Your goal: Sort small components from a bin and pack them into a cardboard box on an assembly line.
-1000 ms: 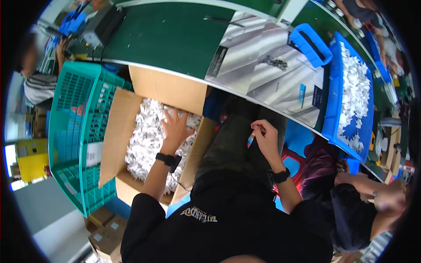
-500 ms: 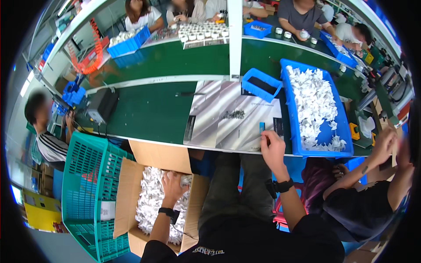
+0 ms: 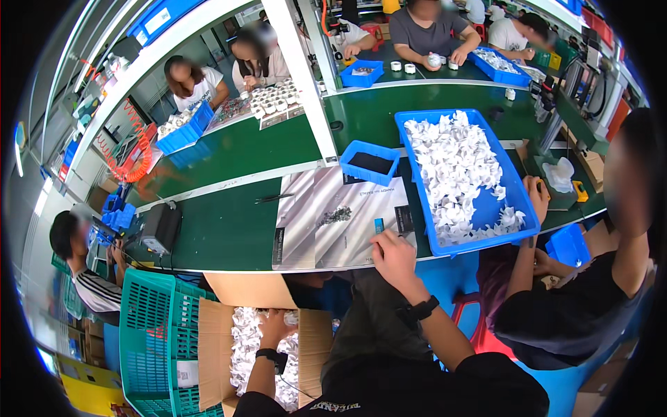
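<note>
My left hand (image 3: 276,328) reaches down into an open cardboard box (image 3: 316,347) at my lower left. White, folded-looking pieces (image 3: 244,347) fill the box, and the fingers are partly hidden among them. A pale, greyish thing shows beside the fingertips, too unclear to name. My right hand (image 3: 394,258) rests at the near edge of a glossy printed sheet (image 3: 299,236) on the green table, its fingers curled in. Just beyond its fingertips is a small blue block-like thing (image 3: 379,225); whether they touch I cannot tell. Small dark bits (image 3: 336,215) lie in a pile on the sheet.
Right of the sheet stands a large blue tray (image 3: 479,201) of white pieces, with a small blue bin (image 3: 370,161) beside it. Tweezers (image 3: 274,199) lie left. A green crate (image 3: 156,333) stands beside the box. A co-worker (image 3: 570,306) sits close at right; others work across the table.
The view has swung, so the table sits lower in it. My left hand stays in the box and my right beside the blue thing. The right-hand co-worker's hand has come to the tray's edge.
</note>
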{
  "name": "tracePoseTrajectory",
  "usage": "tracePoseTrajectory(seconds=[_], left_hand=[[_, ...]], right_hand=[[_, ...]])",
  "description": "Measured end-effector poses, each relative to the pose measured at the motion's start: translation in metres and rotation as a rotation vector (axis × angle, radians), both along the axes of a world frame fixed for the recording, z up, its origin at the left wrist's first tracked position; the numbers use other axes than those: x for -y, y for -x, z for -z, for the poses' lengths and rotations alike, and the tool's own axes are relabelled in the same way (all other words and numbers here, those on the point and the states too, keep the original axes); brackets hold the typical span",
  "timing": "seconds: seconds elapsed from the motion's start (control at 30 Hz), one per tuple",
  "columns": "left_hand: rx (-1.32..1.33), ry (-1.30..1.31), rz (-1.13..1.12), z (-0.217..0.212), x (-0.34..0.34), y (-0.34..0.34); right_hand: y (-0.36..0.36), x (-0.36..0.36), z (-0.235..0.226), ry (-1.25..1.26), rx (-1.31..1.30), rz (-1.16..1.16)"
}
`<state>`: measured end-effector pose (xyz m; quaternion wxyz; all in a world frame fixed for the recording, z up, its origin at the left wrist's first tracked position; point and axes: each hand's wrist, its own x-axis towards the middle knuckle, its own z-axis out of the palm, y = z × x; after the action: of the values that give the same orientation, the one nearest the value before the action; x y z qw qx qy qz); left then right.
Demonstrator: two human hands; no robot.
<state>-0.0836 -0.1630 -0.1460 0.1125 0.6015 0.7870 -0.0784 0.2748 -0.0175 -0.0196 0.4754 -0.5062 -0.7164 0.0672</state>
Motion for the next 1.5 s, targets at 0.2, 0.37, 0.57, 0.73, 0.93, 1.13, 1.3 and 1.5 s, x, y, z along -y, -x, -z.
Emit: tracePoseTrajectory(seconds=[0.2,0.37,0.57,0.73,0.93,1.13,1.3,1.5], left_hand=[[0.150,-0.073,0.164,-0.001,0.006,0.018],[0.156,-0.006,0.196,-0.012,0.003,0.012],[0.085,-0.026,0.199,0.021,0.006,0.023],[0.045,0.136,0.318,0.018,-0.008,0.029],[0.242,0.338,0.351,-0.023,-0.023,0.022],[0.278,0.414,0.269,-0.031,-0.016,0.033],[0.270,0.286,0.402,0.000,-0.015,0.037],[0.310,0.298,0.427,0.016,-0.019,0.045]], right_hand=[[-0.001,0.002,0.000,-0.007,0.002,-0.027],[-0.004,0.006,0.002,-0.016,0.008,-0.028],[-0.002,0.004,0.003,0.007,0.031,-0.051],[-0.004,0.004,-0.001,0.001,0.042,-0.057],[-0.004,0.001,0.002,0.007,0.059,-0.041],[-0.001,0.003,-0.001,0.032,0.056,-0.052],[0.001,0.002,-0.001,0.022,0.089,-0.010],[0.005,-0.001,0.000,-0.003,0.088,-0.010]])
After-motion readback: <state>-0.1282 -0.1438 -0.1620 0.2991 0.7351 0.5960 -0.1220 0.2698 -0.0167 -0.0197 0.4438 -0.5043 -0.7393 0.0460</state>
